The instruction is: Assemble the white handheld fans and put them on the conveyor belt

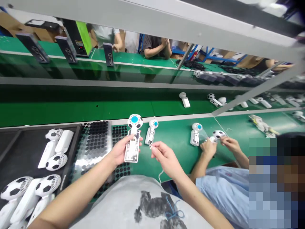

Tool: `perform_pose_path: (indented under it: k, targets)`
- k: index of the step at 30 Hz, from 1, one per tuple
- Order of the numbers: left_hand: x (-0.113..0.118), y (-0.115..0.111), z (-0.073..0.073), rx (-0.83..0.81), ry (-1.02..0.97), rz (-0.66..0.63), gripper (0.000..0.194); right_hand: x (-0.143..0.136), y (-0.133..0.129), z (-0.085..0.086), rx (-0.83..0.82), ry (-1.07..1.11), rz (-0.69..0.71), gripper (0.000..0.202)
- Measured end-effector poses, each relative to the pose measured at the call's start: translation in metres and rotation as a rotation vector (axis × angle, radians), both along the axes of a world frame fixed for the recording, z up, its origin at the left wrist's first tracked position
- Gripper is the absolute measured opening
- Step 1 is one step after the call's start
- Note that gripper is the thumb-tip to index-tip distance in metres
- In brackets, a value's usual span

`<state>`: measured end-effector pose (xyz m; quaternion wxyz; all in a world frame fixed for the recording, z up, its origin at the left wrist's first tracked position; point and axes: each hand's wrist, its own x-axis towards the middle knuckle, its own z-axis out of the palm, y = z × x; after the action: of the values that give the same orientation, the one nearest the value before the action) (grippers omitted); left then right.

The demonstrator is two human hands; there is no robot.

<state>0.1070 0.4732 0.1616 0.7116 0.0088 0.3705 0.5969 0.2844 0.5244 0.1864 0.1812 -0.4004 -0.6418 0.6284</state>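
Note:
My left hand (120,149) is wrapped round a white handheld fan (132,149) with a soccer-ball head and a blue disc. The fan's handle is open at the front, with its inner parts showing. Just to the right, my right hand (164,156) pinches the small end of a white cable (161,176), which hangs down towards my lap. The cable's tip is too small to make out clearly and is apart from the fan. A second fan (150,135) with a blue disc lies on the green table behind my hands.
Sheets of black round stickers (97,140) lie left of my hands. Beyond them, a black tray (28,149) holds several white soccer-ball fans. At right, a co-worker's hands (209,146) handle another fan, near a blue-disc fan (195,135). A green conveyor (119,105) runs behind.

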Motion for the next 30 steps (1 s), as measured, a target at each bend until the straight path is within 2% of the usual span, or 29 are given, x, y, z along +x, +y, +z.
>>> perform_pose_path:
  k: [3,6,10,19,24,30]
  targets:
    - [0.027,-0.005,0.001,-0.022,-0.020,-0.062,0.029,0.006,-0.004,0.002,0.034,0.045,0.020,0.018]
    - [0.037,-0.009,0.001,-0.028,-0.004,-0.111,0.038,0.010,-0.008,0.001,0.047,0.083,0.026,0.016]
    - [0.045,-0.012,0.006,-0.026,0.053,-0.062,0.032,0.013,-0.012,-0.002,0.040,0.125,0.034,0.013]
    - [0.048,-0.014,0.017,0.054,0.004,-0.107,0.042,0.019,-0.014,0.000,-0.067,0.200,0.009,0.012]
    - [0.049,-0.016,0.013,0.009,0.016,-0.113,0.041,0.017,-0.017,0.001,-0.055,0.195,0.059,0.012]
    - [0.050,-0.019,0.008,0.038,0.307,-0.052,0.029,0.021,-0.019,-0.003,-0.013,0.086,0.111,0.011]
